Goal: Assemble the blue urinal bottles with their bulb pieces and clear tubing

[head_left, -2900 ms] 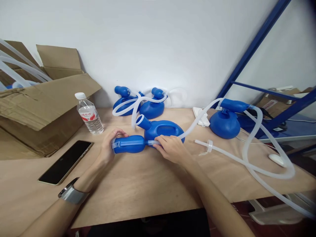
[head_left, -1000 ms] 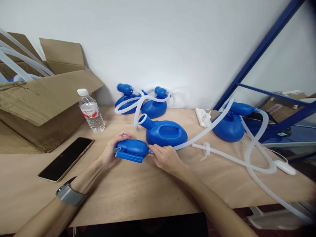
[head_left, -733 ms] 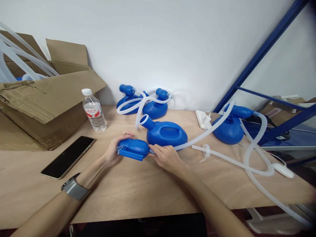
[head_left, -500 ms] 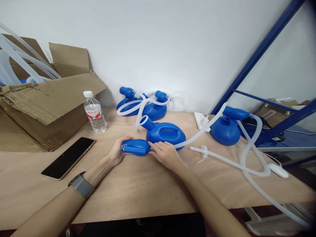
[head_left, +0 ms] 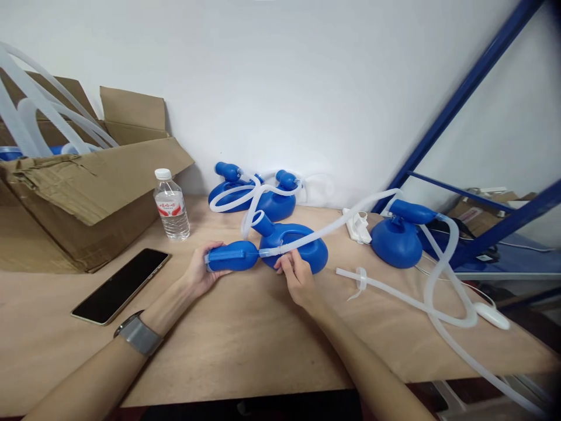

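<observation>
My left hand (head_left: 202,272) is wrapped around a blue plastic bulb-shaped piece (head_left: 232,256), held just above the table. From its right end a clear connector (head_left: 264,252) leads into a translucent ribbed tube (head_left: 333,227), which arcs right. A thin tie or strand seems to sit round the tube near the connector. Fingers pinched, my right hand (head_left: 300,280) is right under the tube at that spot; what is between the fingertips is too small to make out. Behind the tube stands a blue jug (head_left: 321,257) with a handle and an open, tilted neck.
Two blue jugs (head_left: 278,206) with tubes stand by the wall. Another blue jug (head_left: 397,242) is at the right, near a power strip (head_left: 357,225). A loose tube end (head_left: 381,282) lies in front. Left are a phone (head_left: 123,286), water bottle (head_left: 172,204) and cardboard box (head_left: 100,187).
My right hand has slid off the bulb's joint, slightly right and under the tube, uncovering the connector. The bulb moved a little left, and the tube is lifted higher across the jug.
</observation>
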`<action>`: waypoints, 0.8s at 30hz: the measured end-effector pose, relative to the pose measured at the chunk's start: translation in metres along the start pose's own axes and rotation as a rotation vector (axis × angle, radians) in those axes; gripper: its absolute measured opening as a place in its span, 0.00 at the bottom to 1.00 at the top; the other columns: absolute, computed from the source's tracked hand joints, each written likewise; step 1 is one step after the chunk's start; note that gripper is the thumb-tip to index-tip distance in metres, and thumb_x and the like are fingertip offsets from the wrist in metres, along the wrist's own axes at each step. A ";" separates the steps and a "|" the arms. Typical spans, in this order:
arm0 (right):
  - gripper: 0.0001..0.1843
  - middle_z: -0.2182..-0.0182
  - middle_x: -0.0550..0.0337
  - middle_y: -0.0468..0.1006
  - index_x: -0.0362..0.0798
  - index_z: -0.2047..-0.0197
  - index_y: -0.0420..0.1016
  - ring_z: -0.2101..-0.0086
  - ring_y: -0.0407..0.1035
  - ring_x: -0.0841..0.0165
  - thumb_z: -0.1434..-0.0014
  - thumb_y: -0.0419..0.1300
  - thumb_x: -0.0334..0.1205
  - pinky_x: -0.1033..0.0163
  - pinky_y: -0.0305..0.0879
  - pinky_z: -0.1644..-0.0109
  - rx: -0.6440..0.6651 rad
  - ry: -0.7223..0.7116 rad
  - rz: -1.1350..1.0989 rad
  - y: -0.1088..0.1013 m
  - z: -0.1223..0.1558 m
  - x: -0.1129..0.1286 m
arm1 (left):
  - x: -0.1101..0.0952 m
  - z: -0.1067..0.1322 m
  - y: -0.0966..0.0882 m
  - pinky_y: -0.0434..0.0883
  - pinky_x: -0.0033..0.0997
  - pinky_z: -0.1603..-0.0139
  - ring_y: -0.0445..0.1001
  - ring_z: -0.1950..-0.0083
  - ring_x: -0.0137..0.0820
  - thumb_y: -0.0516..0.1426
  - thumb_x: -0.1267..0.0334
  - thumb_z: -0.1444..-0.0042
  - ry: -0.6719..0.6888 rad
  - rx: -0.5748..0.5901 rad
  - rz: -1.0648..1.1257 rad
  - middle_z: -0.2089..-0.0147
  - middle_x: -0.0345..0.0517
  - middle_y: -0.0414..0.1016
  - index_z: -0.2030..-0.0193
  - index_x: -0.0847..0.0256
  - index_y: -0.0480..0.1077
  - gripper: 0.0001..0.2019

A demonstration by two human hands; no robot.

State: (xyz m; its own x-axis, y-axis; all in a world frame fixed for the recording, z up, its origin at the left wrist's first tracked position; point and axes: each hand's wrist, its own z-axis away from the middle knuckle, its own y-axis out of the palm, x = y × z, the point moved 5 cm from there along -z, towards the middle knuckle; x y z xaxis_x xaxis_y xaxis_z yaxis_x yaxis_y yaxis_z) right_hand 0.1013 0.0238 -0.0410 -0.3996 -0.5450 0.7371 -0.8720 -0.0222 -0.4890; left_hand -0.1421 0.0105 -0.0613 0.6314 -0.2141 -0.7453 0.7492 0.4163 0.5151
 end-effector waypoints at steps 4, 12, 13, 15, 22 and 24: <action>0.22 0.67 0.59 0.81 0.49 0.39 0.63 0.72 0.76 0.66 0.26 0.48 0.55 0.64 0.70 0.70 -0.047 0.102 -0.218 -0.001 -0.002 -0.008 | 0.005 0.001 0.003 0.84 0.43 0.65 0.83 0.63 0.44 0.58 0.66 0.42 -0.039 0.014 0.025 0.60 0.56 0.82 0.59 0.66 0.76 0.08; 0.22 0.56 0.52 0.82 0.49 0.43 0.73 0.64 0.77 0.66 0.26 0.48 0.52 0.65 0.71 0.67 0.128 0.029 -0.235 0.002 -0.007 -0.006 | 0.007 -0.003 -0.001 0.84 0.43 0.65 0.83 0.65 0.43 0.59 0.65 0.42 -0.058 0.001 0.046 0.62 0.55 0.82 0.58 0.66 0.76 0.08; 0.21 0.56 0.52 0.82 0.48 0.47 0.75 0.64 0.77 0.66 0.26 0.48 0.52 0.65 0.71 0.67 0.131 0.028 -0.230 0.002 -0.007 -0.006 | 0.007 -0.002 -0.001 0.84 0.44 0.65 0.83 0.65 0.42 0.59 0.66 0.42 -0.056 -0.004 0.045 0.63 0.54 0.81 0.59 0.66 0.75 0.08; 0.20 0.58 0.52 0.83 0.48 0.52 0.77 0.65 0.76 0.66 0.27 0.49 0.52 0.64 0.71 0.67 0.123 0.030 -0.220 0.001 -0.008 -0.005 | 0.006 0.000 0.000 0.84 0.43 0.66 0.82 0.67 0.41 0.59 0.66 0.42 -0.046 -0.020 0.045 0.65 0.52 0.81 0.61 0.65 0.75 0.05; 0.17 0.64 0.54 0.85 0.47 0.58 0.82 0.65 0.79 0.64 0.31 0.58 0.51 0.61 0.78 0.61 0.070 0.043 -0.283 0.001 -0.009 -0.011 | 0.006 0.006 0.005 0.83 0.38 0.70 0.80 0.70 0.37 0.58 0.68 0.44 -0.024 -0.034 0.020 0.69 0.48 0.79 0.66 0.63 0.73 0.03; 0.16 0.64 0.54 0.86 0.47 0.60 0.83 0.65 0.81 0.62 0.33 0.60 0.51 0.59 0.79 0.59 0.041 0.058 -0.309 0.004 -0.008 -0.014 | 0.006 0.008 0.007 0.82 0.37 0.71 0.79 0.71 0.36 0.58 0.68 0.44 -0.004 -0.027 0.004 0.70 0.47 0.78 0.66 0.62 0.73 0.02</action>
State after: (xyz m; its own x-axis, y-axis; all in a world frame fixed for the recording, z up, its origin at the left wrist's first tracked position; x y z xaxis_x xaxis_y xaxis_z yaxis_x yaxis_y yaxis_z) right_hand 0.1017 0.0381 -0.0496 -0.1336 -0.4582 0.8788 -0.9431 -0.2137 -0.2548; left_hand -0.1319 0.0052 -0.0588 0.6356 -0.2158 -0.7413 0.7408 0.4407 0.5069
